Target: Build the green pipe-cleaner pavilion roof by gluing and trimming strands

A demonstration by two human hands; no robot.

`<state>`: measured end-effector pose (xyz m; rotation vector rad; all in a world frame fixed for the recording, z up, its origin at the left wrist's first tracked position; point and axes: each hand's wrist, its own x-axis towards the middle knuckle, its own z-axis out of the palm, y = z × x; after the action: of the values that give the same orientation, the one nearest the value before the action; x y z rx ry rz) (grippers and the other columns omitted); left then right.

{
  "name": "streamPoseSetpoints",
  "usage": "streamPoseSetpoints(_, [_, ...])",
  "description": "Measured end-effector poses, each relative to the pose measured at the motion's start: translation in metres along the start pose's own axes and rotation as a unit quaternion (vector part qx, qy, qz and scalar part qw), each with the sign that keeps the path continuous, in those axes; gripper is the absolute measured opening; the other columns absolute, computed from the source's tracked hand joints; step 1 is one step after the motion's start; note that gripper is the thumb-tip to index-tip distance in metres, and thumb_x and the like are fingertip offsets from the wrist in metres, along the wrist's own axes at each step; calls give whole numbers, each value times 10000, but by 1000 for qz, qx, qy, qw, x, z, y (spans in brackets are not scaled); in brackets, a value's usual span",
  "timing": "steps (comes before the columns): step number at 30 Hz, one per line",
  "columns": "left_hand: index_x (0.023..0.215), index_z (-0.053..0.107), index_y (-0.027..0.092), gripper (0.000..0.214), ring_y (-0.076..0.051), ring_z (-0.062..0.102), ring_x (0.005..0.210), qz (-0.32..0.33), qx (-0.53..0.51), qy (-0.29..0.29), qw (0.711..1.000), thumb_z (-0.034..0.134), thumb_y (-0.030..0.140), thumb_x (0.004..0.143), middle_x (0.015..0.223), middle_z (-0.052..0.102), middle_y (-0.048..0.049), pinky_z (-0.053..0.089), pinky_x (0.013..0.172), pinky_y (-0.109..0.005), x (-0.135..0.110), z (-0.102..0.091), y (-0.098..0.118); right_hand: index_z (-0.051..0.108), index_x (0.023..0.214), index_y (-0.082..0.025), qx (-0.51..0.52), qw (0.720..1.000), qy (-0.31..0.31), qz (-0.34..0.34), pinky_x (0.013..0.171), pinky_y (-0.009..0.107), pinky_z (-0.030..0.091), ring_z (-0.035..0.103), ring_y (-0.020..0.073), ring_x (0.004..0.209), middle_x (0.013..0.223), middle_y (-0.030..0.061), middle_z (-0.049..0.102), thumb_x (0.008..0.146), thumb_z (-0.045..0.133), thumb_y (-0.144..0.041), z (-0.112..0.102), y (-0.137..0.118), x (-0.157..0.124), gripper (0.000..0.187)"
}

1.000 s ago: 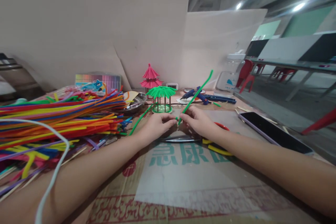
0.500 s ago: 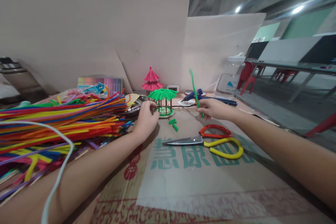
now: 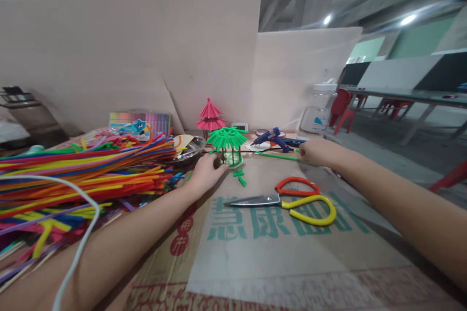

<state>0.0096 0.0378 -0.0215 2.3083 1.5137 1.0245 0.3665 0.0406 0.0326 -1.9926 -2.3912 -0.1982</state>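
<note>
My left hand (image 3: 208,171) curls its thumb and fingers round the left side of a small pavilion model (image 3: 226,140) with a green pipe-cleaner roof, brown posts and a pale base edged in green. At the right, my right hand (image 3: 318,151) is closed at one end of a green pipe cleaner (image 3: 278,156), which lies nearly level and points left. Its fingertips are partly hidden. Short green pipe-cleaner pieces (image 3: 241,178) lie just in front of the pavilion. Nearer to me are scissors (image 3: 268,199) with one red and one yellow handle, blades pointing left.
Bundles of coloured pipe cleaners (image 3: 87,170) fill the left side, crossed by a white cable (image 3: 95,209). Behind stand a pink pavilion (image 3: 210,117), a blue glue gun (image 3: 270,138), a marker set (image 3: 140,124), a metal bowl (image 3: 193,146) and a clear bottle (image 3: 319,112).
My right hand has moved right, and the green pipe cleaner has swung from upright to nearly flat. The pavilion's roof now tilts more toward me, with my left hand still at its base.
</note>
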Motion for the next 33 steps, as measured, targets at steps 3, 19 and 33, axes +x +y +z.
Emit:
streamPoseSetpoints(3, [792, 655, 158, 174, -228, 618, 862, 3, -14, -14, 1000, 586, 308, 845, 835, 657, -68, 493, 810, -346, 3, -2, -3, 745, 875, -202, 15, 1000, 7, -19, 623, 265, 395, 666, 213, 743, 843, 95, 745, 849, 581, -330, -8, -20, -2, 210])
streamPoseSetpoints(19, [996, 650, 182, 195, -267, 638, 1007, 29, -67, -26, 997, 563, 239, 831, 1041, 701, -81, 499, 949, -433, -6, -5, 4, 734, 994, -191, 267, 923, 61, -271, 758, 283, 478, 660, 193, 857, 959, 72, 737, 951, 530, -209, 17, -142, -51, 208])
streamPoseSetpoints(33, [1146, 619, 160, 379, -268, 614, 1124, 24, -135, -42, 990, 607, 257, 779, 1162, 681, -105, 483, 1016, -416, -9, -6, 5, 732, 1007, -181, 280, 923, 68, -254, 750, 296, 474, 656, 205, 846, 953, 83, 735, 953, 517, -231, 14, -141, -53, 227])
